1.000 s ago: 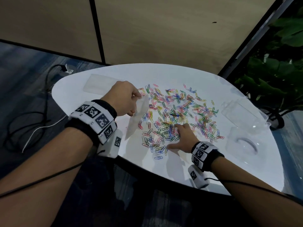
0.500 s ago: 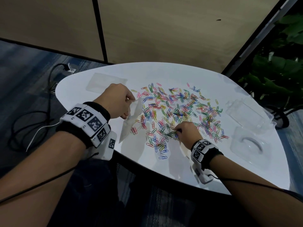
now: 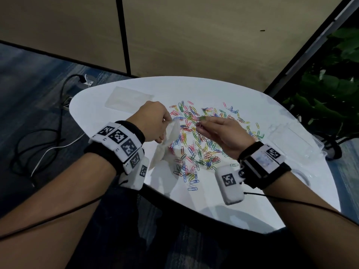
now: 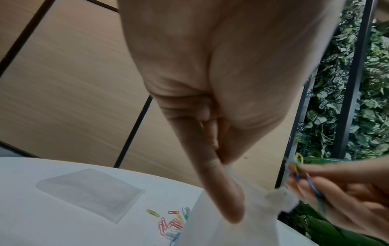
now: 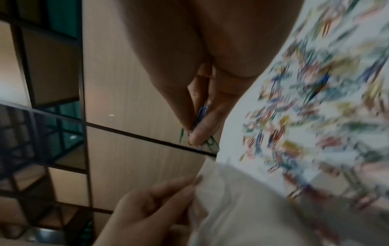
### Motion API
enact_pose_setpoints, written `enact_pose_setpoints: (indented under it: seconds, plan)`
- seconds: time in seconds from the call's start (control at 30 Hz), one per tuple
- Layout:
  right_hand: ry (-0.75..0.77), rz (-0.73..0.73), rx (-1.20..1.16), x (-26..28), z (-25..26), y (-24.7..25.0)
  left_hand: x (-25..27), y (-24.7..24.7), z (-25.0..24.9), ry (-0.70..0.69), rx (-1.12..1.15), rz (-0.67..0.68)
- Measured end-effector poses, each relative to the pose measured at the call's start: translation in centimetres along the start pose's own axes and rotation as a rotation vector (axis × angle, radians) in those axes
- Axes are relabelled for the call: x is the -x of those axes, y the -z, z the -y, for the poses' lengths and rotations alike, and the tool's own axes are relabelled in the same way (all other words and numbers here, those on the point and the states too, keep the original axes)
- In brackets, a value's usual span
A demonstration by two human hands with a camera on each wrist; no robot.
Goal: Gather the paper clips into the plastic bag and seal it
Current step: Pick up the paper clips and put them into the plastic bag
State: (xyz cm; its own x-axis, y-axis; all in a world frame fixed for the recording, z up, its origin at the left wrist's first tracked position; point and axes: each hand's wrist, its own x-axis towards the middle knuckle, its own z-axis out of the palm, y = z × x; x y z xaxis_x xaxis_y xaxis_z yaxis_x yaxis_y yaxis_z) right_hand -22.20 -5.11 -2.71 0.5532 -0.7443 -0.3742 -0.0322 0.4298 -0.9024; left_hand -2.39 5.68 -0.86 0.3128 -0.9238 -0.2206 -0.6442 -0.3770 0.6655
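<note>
Paper clips (image 3: 202,118), a small bunch, pinched in the right hand (image 3: 223,133), just beside the plastic bag (image 3: 165,146) whose rim the left hand (image 3: 153,123) pinches above the tabletop (image 3: 252,200). Best to spread that mouth wide, then release well inside it.

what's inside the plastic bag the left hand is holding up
The plastic bag looks cloudy white; no clips show inside, though its folds hide the bottom. The right hand pinches a few paper clips beside its mouth.
</note>
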Motion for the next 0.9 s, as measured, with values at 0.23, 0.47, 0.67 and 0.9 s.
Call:
enact_pose_setpoints:
  seconds: [0.23,0.47,0.67,0.9]
  plan:
    - [0.125,0.017,0.244,0.1,-2.6,-4.8,-0.3,-0.7,-0.4,-0.036,0.026,-0.004]
    - [0.385,-0.083,0.818,-0.2,-3.5,-5.0,-0.4,-1.1,-0.6,-0.033,0.046,0.005]
    - [0.482,-0.043,1.048,0.0,-3.4,-4.9,-0.5,-1.4,-0.8,-0.057,0.028,0.027]
    - [0.460,0.048,1.085,0.3,-2.9,-4.4,-0.4,-1.4,-0.9,-0.050,0.027,0.047]
